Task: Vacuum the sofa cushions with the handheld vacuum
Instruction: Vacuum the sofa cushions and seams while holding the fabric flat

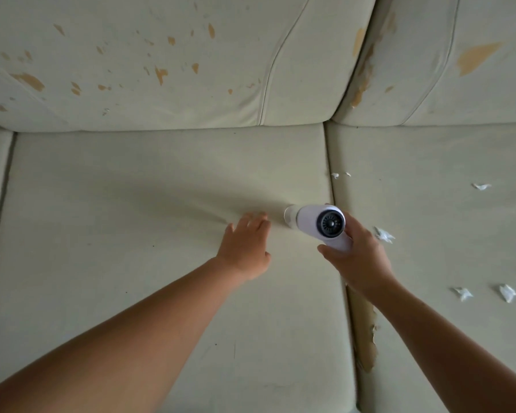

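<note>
**Vacuum nozzle down at the cushion's right edge**

I see the wide, pale cream middle seat cushion (131,263). My left hand (245,248) presses flat on it, fingers straight. At its right edge my right hand (358,263) grips the white handheld vacuum (310,222). The barrel points left with its nozzle on the cushion. Torn white paper scraps (385,234) lie beyond that edge.

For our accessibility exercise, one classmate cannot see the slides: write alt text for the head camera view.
A person's right hand holds a white handheld vacuum, nozzle against a cream sofa seat cushion, while the left hand presses the fabric flat beside it. White scraps litter the neighbouring cushion to the right.
</note>
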